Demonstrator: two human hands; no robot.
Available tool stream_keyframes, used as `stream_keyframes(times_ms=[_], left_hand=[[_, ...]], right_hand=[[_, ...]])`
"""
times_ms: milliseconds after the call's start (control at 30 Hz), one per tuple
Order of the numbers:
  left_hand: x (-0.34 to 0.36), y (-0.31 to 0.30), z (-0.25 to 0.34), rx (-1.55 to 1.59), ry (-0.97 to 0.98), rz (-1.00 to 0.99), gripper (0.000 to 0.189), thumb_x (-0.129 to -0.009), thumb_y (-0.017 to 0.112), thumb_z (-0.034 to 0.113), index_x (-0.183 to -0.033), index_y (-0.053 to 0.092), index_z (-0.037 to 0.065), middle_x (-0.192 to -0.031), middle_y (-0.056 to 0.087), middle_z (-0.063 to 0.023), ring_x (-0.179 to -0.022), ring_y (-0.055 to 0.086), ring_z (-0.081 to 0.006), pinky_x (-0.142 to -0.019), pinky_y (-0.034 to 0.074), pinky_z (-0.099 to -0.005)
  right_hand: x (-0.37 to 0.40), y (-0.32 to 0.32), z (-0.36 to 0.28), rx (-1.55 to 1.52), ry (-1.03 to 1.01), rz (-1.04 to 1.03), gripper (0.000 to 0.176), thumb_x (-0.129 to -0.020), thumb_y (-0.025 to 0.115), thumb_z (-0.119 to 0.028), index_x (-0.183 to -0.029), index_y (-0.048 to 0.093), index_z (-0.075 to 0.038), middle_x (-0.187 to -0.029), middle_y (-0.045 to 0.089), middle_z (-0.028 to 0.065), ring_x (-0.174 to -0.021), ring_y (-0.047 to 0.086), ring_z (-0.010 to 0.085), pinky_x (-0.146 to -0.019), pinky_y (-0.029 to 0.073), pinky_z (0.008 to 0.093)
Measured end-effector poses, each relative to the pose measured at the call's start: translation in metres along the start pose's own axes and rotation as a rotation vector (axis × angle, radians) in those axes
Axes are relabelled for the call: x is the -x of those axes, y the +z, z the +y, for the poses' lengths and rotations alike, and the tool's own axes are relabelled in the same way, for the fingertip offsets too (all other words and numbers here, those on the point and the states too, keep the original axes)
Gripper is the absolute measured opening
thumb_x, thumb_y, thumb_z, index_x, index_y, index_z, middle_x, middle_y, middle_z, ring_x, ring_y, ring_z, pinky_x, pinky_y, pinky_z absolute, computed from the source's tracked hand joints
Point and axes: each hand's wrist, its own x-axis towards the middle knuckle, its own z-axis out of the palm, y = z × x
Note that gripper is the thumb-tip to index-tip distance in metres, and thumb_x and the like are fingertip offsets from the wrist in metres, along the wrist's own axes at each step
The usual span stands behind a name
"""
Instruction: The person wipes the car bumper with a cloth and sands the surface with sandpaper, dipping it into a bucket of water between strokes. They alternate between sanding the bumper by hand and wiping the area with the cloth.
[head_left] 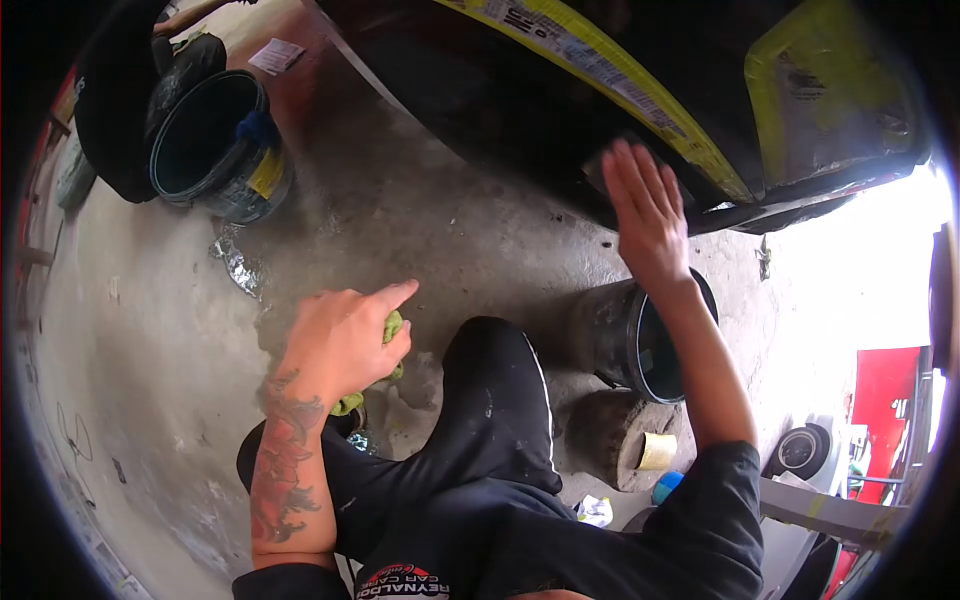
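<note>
- my left hand (345, 340) is curled around a green cloth (393, 327), gripping it, with the index finger sticking out straight towards the panel.
- the cloth is bunched in my palm; a bit of it hangs out below the hand, just above the concrete floor (450, 230) and beside my bent knee (490, 400).
- my right hand (650, 215) is open and flat, fingers spread, pressed against the lower edge of a black car panel (500, 100).
- a grey pad (597, 170) shows just past my fingertips, under the hand and against the panel; i cannot tell what it is made of.
- yellow masking tape (590, 60) runs in a strip along the panel above my right hand.
- a black bucket (610, 340) stands on the floor right under my right forearm, between my knee and the panel.
- near it sits a round stump (610, 435) with a roll of tape (657, 450) against it.
- well apart, off to my left, a second bucket (215, 150) stands with a blue rim, and a crumpled piece of foil (238, 262) lies on the floor near it.
</note>
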Motion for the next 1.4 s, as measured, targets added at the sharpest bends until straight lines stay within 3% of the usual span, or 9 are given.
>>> stream_keyframes(times_ms=[167, 433, 567, 700, 767, 867, 1033, 1133, 1400], left_hand=[[-0.011, 0.021, -0.007, 0.035, 0.036, -0.009, 0.042, -0.085, 0.066, 0.023, -0.126, 0.068, 0.016, -0.076, 0.069, -0.0171, -0.079, 0.066, -0.0405, -0.08, 0.052, -0.0486], [0.003, -0.002, -0.013, 0.008, -0.015, 0.041, 0.041, -0.084, 0.066, 0.023, -0.124, 0.07, 0.016, -0.073, 0.068, -0.0164, -0.077, 0.066, -0.0395, -0.076, 0.053, -0.0479], [0.008, -0.002, -0.01, -0.034, 0.035, 0.086, 0.041, -0.083, 0.067, 0.024, -0.123, 0.071, 0.016, -0.073, 0.067, -0.0164, -0.075, 0.067, -0.0374, -0.074, 0.053, -0.0472], [-0.005, 0.013, -0.009, 0.003, 0.069, 0.046, 0.041, -0.084, 0.067, 0.024, -0.123, 0.07, 0.016, -0.073, 0.067, -0.0172, -0.076, 0.066, -0.0378, -0.075, 0.053, -0.0472], [-0.013, 0.019, -0.006, 0.021, 0.062, 0.01, 0.041, -0.084, 0.067, 0.024, -0.124, 0.07, 0.015, -0.074, 0.067, -0.0178, -0.076, 0.066, -0.0382, -0.075, 0.053, -0.0474], [-0.017, 0.019, -0.002, 0.015, 0.068, -0.009, 0.041, -0.084, 0.066, 0.024, -0.124, 0.069, 0.014, -0.075, 0.067, -0.0188, -0.077, 0.066, -0.0385, -0.076, 0.053, -0.0474], [-0.002, 0.009, -0.006, 0.024, 0.07, 0.04, 0.042, -0.083, 0.067, 0.023, -0.124, 0.069, 0.014, -0.072, 0.067, -0.0176, -0.074, 0.065, -0.0385, -0.075, 0.053, -0.0473], [0.006, 0.003, -0.006, -0.02, 0.098, 0.094, 0.041, -0.083, 0.066, 0.022, -0.123, 0.07, 0.013, -0.07, 0.066, -0.0169, -0.072, 0.065, -0.0382, -0.074, 0.053, -0.0473], [0.004, 0.011, 0.0, 0.037, 0.109, 0.056, 0.04, -0.084, 0.066, 0.024, -0.123, 0.07, 0.015, -0.073, 0.067, -0.0169, -0.074, 0.066, -0.0381, -0.075, 0.053, -0.0473]], right_hand=[[-0.133, 0.022, -0.068, -0.067, -0.102, 0.166, 0.056, -0.088, 0.056, -0.01, -0.144, 0.052, -0.009, -0.151, 0.049, 0.0057, -0.143, 0.043, 0.0226, -0.116, 0.034, 0.0415], [-0.043, 0.0, -0.014, 0.048, -0.03, 0.065, 0.06, -0.086, 0.054, 0.003, -0.144, 0.054, -0.011, -0.152, 0.05, 0.0064, -0.141, 0.047, 0.0229, -0.113, 0.039, 0.0456], [-0.064, 0.01, -0.034, 0.006, -0.004, 0.083, 0.064, -0.086, 0.052, 0.005, -0.148, 0.05, -0.01, -0.156, 0.045, 0.0071, -0.145, 0.042, 0.025, -0.117, 0.034, 0.0463], [-0.158, 0.033, -0.09, -0.109, -0.036, 0.208, 0.052, -0.09, 0.054, -0.008, -0.142, 0.053, -0.007, -0.151, 0.049, 0.0077, -0.143, 0.042, 0.0231, -0.117, 0.035, 0.0422], [-0.196, 0.039, -0.111, 0.203, -0.034, 0.099, 0.065, -0.087, 0.065, -0.025, -0.15, 0.047, -0.02, -0.154, 0.044, 0.0145, -0.146, 0.036, 0.028, -0.12, 0.024, 0.0403], [-0.182, 0.039, -0.097, -0.089, -0.084, 0.237, 0.048, -0.092, 0.053, -0.011, -0.14, 0.054, -0.006, -0.15, 0.05, 0.0075, -0.141, 0.045, 0.0224, -0.116, 0.036, 0.0402], [-0.079, 0.006, -0.034, -0.038, -0.064, 0.098, 0.057, -0.088, 0.054, -0.001, -0.144, 0.053, -0.01, -0.153, 0.049, 0.0051, -0.143, 0.043, 0.0217, -0.117, 0.035, 0.0418], [-0.079, 0.007, -0.041, 0.0, -0.03, 0.134, 0.058, -0.087, 0.054, 0.001, -0.145, 0.053, -0.01, -0.155, 0.046, 0.0042, -0.144, 0.042, 0.0225, -0.116, 0.036, 0.0436], [-0.228, 0.06, -0.151, 0.015, -0.074, 0.237, 0.047, -0.091, 0.054, -0.018, -0.134, 0.057, 0.002, -0.14, 0.057, 0.0121, -0.137, 0.047, 0.0256, -0.116, 0.033, 0.0414]])
